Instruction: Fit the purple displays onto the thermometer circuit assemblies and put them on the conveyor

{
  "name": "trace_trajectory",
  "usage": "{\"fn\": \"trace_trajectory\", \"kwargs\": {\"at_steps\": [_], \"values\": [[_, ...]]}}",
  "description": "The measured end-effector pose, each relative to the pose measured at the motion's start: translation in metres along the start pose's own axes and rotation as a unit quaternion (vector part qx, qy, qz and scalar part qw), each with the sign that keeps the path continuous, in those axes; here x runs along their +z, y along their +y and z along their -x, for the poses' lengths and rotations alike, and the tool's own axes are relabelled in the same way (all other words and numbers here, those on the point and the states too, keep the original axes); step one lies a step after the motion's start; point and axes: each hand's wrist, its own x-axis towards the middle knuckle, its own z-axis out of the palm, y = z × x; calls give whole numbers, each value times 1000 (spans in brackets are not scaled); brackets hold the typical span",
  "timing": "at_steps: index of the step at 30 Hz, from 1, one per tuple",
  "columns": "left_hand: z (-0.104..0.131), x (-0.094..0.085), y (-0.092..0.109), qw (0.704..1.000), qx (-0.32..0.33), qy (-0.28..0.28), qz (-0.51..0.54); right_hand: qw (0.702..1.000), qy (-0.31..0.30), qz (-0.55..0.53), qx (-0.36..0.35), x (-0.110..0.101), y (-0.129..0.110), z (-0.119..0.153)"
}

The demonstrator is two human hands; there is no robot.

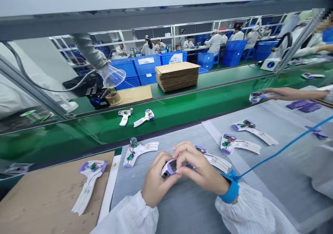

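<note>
Between my two hands is a white and purple device housing (171,166), with a dark face turned up. My left hand (157,180) is wrapped round its left end. The fingers of my right hand (194,164) pinch its right part and cover much of it. A blue strap with a blue cord (231,191) circles my right wrist. Just left of my hands lies an open white housing with green boards (134,152). Another half housing (217,161) lies behind my right hand, partly hidden by it.
More open housings lie on the grey mat (243,142), on the cardboard (56,189) at left and on the green conveyor (179,105). A co-worker's hand (288,93) holds a housing at right. A cardboard stack (178,77) and a fume hose (90,50) stand beyond.
</note>
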Motion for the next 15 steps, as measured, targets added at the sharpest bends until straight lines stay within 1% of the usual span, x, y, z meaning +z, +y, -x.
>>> {"fn": "trace_trajectory", "kwargs": {"at_steps": [3,5,6,8,10,11,12,13,14,15], "values": [[-7,3,2,999,-21,-14,48,998,-28,57,14,-14,2,5],[-17,5,-1,993,-61,-35,90,989,-44,137,31,-22,8,7],[-26,6,-3,991,-75,-52,102,982,-44,181,41,-27,13,7],[-53,6,-12,990,-74,-86,78,964,-21,256,71,-43,29,8],[-92,2,-26,995,-52,-90,2,944,32,307,117,-73,48,12],[-114,-1,-36,995,-59,-73,-37,932,69,325,146,-94,57,16],[-136,-6,-49,992,-81,-40,-83,918,109,341,172,-116,67,21],[-156,-12,-63,984,-114,-8,-136,898,159,359,198,-138,76,25],[-175,-20,-78,974,-147,18,-172,876,207,374,225,-160,85,29],[-190,-27,-94,962,-183,32,-201,850,256,386,250,-178,93,32]]}}
